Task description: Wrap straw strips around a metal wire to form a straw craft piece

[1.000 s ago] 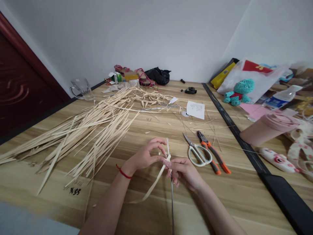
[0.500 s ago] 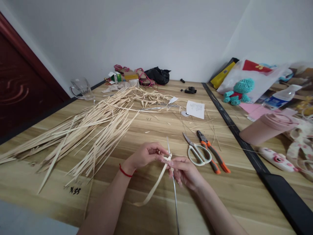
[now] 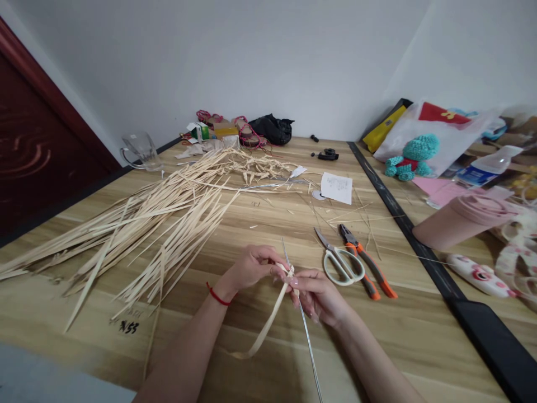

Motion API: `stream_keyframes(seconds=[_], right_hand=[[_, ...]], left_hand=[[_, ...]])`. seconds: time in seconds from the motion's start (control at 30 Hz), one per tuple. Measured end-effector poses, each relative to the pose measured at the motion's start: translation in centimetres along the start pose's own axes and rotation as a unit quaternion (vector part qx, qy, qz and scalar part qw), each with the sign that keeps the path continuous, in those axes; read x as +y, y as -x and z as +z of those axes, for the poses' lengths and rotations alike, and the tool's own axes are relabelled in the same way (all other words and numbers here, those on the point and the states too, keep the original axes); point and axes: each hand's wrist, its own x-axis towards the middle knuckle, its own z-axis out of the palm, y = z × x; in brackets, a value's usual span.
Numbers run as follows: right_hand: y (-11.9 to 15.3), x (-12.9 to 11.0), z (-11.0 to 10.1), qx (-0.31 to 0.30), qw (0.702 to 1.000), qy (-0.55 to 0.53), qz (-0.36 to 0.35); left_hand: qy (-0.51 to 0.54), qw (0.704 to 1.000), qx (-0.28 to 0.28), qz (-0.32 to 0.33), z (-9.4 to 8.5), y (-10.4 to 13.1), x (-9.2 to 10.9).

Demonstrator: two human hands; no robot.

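A pale flat strip (image 3: 268, 327) is looped and knotted around thin metal wires (image 3: 309, 344). My left hand (image 3: 255, 267), with a red string on its wrist, pinches the strip at the left of the knot. On the other side my right hand (image 3: 316, 294) grips the wires and the knot between thumb and fingers. The wire tips stick up above the knot, and their long ends run down toward me. The strip's tail curls down to the lower left, below my left hand.
White-handled scissors (image 3: 343, 266) and orange-handled pliers (image 3: 369, 263) lie right of my hands. Piles of pale strips (image 3: 176, 246) cover the left. A pink cup (image 3: 457, 221), a bottle (image 3: 489, 165) and a turquoise crocheted toy (image 3: 413, 159) are at the right; a glass mug (image 3: 145, 151) stands back left.
The wires have tilted, their lower ends swinging right and their tips slightly left. Both hands stay at the knot, with small finger movements.
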Motion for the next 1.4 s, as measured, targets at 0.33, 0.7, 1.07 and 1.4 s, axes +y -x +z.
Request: stream_keyframes(seconds=[0.33,0.7,1.07,1.4], right_hand=[[-0.1,-0.1,-0.2,-0.001,1.0,0.006,0.001],[-0.2,0.1,0.0,0.007,1.0,0.016,0.008],[-0.2,-0.2,-0.1,0.011,1.0,0.015,0.007],[-0.1,-0.5,-0.7,0.025,0.999,0.035,0.003]], left_hand=[[-0.076,0.996,0.05,0.024,1.0,-0.2,-0.3],[-0.027,0.997,0.074,0.004,1.5,-0.4,-0.5],[0.012,0.995,0.095,-0.015,1.2,-0.6,-0.8],[-0.042,0.999,0.015,0.029,0.1,-0.5,-0.5]])
